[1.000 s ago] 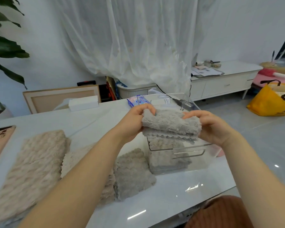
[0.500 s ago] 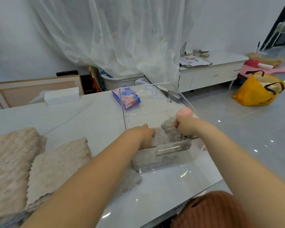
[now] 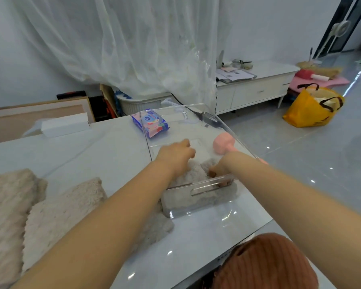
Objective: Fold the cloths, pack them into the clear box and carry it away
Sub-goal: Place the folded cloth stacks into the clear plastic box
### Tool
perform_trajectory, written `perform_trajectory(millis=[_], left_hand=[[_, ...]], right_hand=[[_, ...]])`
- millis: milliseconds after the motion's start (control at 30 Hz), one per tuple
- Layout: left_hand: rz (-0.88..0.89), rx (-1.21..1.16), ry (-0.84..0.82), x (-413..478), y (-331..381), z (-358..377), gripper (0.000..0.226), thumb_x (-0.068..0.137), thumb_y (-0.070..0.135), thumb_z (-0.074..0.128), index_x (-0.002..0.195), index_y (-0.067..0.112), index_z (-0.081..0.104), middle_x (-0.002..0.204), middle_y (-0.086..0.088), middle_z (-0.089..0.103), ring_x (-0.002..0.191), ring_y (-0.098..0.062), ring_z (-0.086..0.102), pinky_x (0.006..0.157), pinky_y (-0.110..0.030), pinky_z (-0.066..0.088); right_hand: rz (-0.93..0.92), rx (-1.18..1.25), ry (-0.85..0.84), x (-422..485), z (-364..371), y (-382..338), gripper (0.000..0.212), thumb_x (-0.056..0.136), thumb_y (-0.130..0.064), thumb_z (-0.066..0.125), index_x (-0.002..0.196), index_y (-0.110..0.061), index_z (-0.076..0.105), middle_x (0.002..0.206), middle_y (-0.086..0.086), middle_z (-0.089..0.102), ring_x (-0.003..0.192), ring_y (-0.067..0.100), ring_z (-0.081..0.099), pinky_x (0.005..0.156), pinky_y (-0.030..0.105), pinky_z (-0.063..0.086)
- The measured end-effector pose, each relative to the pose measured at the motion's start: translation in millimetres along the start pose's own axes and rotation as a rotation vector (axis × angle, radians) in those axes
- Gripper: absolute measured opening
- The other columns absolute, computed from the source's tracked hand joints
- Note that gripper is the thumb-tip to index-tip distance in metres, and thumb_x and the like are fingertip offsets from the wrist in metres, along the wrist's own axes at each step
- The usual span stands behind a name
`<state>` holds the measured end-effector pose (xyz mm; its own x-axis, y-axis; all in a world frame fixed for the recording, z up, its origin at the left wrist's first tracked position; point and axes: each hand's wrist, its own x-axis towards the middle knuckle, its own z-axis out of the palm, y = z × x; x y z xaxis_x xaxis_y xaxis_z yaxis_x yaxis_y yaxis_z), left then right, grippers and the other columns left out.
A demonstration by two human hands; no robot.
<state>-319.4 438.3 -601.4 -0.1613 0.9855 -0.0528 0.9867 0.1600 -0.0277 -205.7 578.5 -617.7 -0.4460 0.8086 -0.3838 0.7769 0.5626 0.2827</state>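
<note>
Cloths [image 3: 193, 177] lie folded in a low grey stack at the near end of the box [image 3: 229, 130], pressed against its front wall. The box stands on the surface [image 3: 113, 155] near the right edge.

From the head camera, the left hand [image 3: 176, 156] rests on top of the stack with its fingers bent. Whether it pinches the pile or only presses it down, I cannot tell. The right hand [image 3: 216, 170] reaches down at the stack's right side, mostly hidden behind its own forearm, so its grip cannot be told either.

Three loose cloths [image 3: 61, 209] lie flat on the surface to the left, one partly under the left forearm.

The cloths look thick, fluffy and limp. They are likely light, should not slip, and will probably spring up after folding, so each wants pressing flat once it is in. Taking one by two corners or along a folded edge looks best. A grip in the middle would let it sag open.

The box looks stiff, smooth and clear, so probably slippery on its walls. A slot handle [image 3: 208, 189] is cut in the front wall, and the far wall seems to have another. Those are the places to hold it for carrying, one hand at each end.
</note>
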Motion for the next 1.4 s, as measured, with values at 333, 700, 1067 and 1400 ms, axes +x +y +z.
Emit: perform_trajectory(millis=[333, 700, 1067, 1400], left_hand=[[-0.598, -0.517, 0.362, -78.7, -67.1, 18.6, 0.050, 0.083, -0.002, 0.046, 0.131, 0.007, 0.037, 0.130, -0.015, 0.043, 0.109, -0.033, 0.051, 0.079, -0.038, 0.043], [-0.463, -0.402, -0.389, -90.7, -82.5, 75.8, 0.084, 0.075, 0.046, 0.074, 0.137, 0.007, 0.033, 0.136, -0.013, 0.047, 0.122, -0.029, 0.048, 0.098, -0.037, 0.042], [-0.124, -1.230, -0.242, -149.8, -100.6, -53.5, 0.038, 0.067, 0.015, 0.084, 0.103, 0.014, 0.071, 0.104, -0.004, 0.074, 0.098, -0.019, 0.070, 0.080, -0.027, 0.057], [-0.374, -1.587, 0.316, -85.1, -37.9, -65.6, 0.037, 0.088, 0.031, 0.067, 0.122, 0.020, 0.056, 0.108, 0.001, 0.070, 0.096, -0.018, 0.068, 0.076, -0.033, 0.057]], right_hand=[[-0.096, 0.198, -0.156, -35.8, -13.2, -3.2, 0.029, 0.081, -0.023, 0.055, 0.106, -0.017, 0.067, 0.091, 0.003, 0.062, 0.069, 0.019, 0.052, 0.060, 0.023, 0.037], [-0.608, 0.695, -0.005, -151.7, -57.7, -48.4, 0.019, 0.091, -0.020, 0.052, 0.100, -0.016, 0.068, 0.061, 0.001, 0.056, 0.053, 0.014, 0.045, 0.050, 0.021, 0.038], [-0.690, 0.993, -0.118, -145.1, -42.6, -61.6, 0.040, 0.094, -0.049, 0.050, 0.094, -0.013, 0.068, 0.077, -0.005, 0.060, 0.066, 0.013, 0.049, 0.063, 0.025, 0.042], [-0.533, 2.028, -0.209, -125.2, -45.2, -30.0, 0.058, 0.087, -0.058, 0.051, 0.120, -0.012, 0.066, 0.112, 0.010, 0.071, 0.101, 0.025, 0.069, 0.085, 0.041, 0.056]])
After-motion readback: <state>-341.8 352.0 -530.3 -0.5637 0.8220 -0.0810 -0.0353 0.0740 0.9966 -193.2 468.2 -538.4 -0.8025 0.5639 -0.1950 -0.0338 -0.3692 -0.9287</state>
